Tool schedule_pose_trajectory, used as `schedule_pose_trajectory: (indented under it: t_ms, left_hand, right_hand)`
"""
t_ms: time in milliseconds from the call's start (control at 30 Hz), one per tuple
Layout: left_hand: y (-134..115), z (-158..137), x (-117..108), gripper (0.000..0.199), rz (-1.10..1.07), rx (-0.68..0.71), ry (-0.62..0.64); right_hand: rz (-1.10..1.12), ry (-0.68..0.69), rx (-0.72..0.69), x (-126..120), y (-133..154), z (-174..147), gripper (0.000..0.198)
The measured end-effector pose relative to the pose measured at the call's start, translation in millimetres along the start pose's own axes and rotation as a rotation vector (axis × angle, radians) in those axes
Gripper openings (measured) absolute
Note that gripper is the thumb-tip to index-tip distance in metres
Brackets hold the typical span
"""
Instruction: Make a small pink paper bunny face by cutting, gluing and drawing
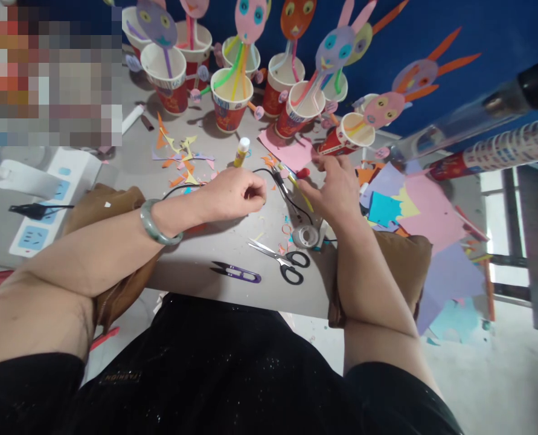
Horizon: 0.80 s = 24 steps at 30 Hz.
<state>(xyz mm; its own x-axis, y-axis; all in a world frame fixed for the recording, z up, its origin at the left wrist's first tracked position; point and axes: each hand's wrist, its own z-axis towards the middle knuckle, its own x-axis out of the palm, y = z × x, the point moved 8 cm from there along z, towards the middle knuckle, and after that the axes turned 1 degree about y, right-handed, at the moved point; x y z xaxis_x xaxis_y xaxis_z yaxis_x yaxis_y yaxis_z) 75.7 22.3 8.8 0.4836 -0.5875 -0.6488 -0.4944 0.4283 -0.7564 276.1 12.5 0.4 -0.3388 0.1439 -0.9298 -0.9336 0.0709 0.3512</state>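
Observation:
My left hand [238,192], with a jade-like bangle [153,225] on the wrist, rests curled near the table's middle; I see nothing in it. Just beyond it stands a yellow glue stick [240,152] with a white cap. My right hand [336,188] is open, thumb and fingers apart, reaching toward a tilted red paper cup [341,138] with a pink paper head [383,110]. Near its thumb lie a small red piece [302,173] and a yellow stick-like piece [305,196]. Black-handled scissors [284,261], purple thread snips [236,273] and a tape roll [306,236] lie nearer me.
Several red paper cups with animal heads, such as a purple one [336,49], stand along the back. Coloured paper [436,208] is piled at right. A white power strip [46,196] lies at left. Paper scraps [185,145] and a black cable [178,188] cross the table.

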Motion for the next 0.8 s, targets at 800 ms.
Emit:
schedule_pose_trajectory:
  t_ms: [800]
  left_hand:
    - [-23, -57, 44, 0.04, 0.635, 0.185, 0.62]
  right_hand:
    - [0.222, 0.081, -0.342, 41, 62, 23, 0.054]
